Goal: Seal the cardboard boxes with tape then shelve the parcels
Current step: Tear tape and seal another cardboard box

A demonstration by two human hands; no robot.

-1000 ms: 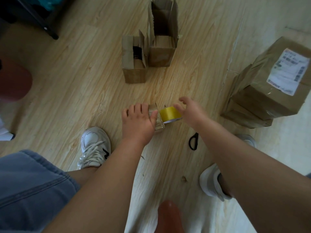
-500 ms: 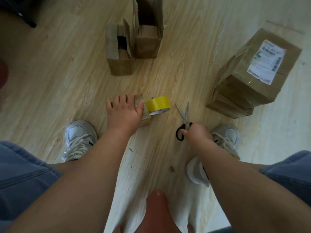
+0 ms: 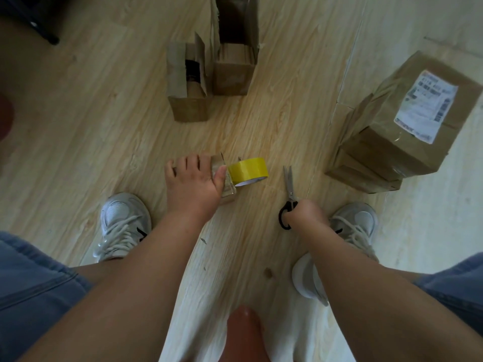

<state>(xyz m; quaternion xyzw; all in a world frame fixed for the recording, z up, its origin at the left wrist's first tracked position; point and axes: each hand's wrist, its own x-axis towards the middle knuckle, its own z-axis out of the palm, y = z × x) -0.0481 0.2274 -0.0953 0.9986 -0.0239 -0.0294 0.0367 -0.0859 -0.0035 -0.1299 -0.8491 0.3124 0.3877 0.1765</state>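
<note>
Yellow tape roll (image 3: 248,169) touches the small brown cardboard box (image 3: 230,190) clasped by the left hand (image 3: 193,184); right of the roll, the right hand (image 3: 304,214) grips black-handled scissors (image 3: 289,184). Light, stiff box, likely best held by its sides.

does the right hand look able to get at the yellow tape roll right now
Probably yes: only bare floor lies between the right hand and the tape roll. But its fingers are curled round the scissors, so it could cut, not grab.
</note>
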